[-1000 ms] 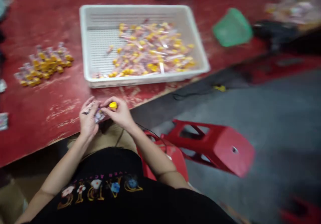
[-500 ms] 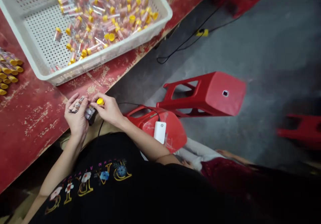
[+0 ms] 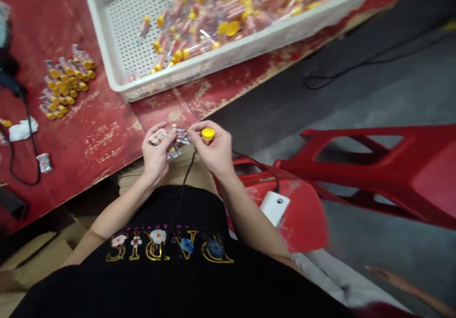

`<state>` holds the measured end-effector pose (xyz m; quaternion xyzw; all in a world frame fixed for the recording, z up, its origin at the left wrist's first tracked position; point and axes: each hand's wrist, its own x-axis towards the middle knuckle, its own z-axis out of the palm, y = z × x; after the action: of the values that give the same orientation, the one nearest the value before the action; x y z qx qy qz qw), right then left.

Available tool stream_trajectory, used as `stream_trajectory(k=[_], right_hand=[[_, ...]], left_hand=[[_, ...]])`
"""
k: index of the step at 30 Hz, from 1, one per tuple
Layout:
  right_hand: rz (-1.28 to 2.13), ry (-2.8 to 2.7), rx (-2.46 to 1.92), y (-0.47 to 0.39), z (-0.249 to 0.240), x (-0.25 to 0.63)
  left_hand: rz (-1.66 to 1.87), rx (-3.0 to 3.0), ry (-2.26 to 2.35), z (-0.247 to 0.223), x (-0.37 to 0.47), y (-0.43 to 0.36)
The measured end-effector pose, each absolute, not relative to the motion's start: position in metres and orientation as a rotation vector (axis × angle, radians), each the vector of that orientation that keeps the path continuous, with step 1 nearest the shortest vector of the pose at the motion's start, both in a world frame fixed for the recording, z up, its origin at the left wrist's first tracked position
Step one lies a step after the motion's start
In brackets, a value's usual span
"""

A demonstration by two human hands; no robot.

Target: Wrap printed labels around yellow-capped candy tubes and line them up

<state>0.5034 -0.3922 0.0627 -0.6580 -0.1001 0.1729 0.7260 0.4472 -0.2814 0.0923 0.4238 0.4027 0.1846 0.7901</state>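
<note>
Left hand (image 3: 156, 153): I see it clamped on a tube (image 3: 166, 142).
Right hand (image 3: 213, 148): pinches a cap (image 3: 208, 134).
Done: small pile (image 3: 66, 81).
Left: basket (image 3: 107, 47) mostly full.

A red table (image 3: 71, 137) with a worn, scratched top carries the things. On it stands a white perforated basket (image 3: 117, 78), which holds many clear tubes with yellow caps (image 3: 213, 19). Left of the basket, a small pile of the same yellow-capped tubes (image 3: 66, 88) lies directly on the wood. Near the left edge are a black cable (image 3: 26, 133), a crumpled white piece (image 3: 23, 129) and a small wrapped packet (image 3: 44, 162).
</note>
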Motion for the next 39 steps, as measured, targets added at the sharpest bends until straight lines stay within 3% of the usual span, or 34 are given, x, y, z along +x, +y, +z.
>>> stream_trajectory(k=[3,11,25,31,36,39], right_hand=[[0.485,-0.259,-1.335,-0.397,0.064,0.504],[0.328,-0.294,-1.292,-0.414,0.095,0.493],[0.163,-0.26,-1.357,-0.398,0.083,0.474],[0.443,-0.198,-1.331,-0.406,0.086,0.48],[0.38,-0.307,-1.591,-0.384,0.077,0.479],[0.484,-0.285,-1.473,-0.383,0.081,0.478]], left_hand=[[0.475,0.869,0.895,0.093,0.445,-0.275],[0.443,0.701,0.941,0.095,0.434,-0.262],[0.33,0.585,0.902,0.101,0.421,-0.257],[0.357,0.603,0.922,0.097,0.421,-0.253],[0.426,0.63,0.908,0.096,0.42,-0.26],[0.473,0.589,0.942,0.093,0.42,-0.258]])
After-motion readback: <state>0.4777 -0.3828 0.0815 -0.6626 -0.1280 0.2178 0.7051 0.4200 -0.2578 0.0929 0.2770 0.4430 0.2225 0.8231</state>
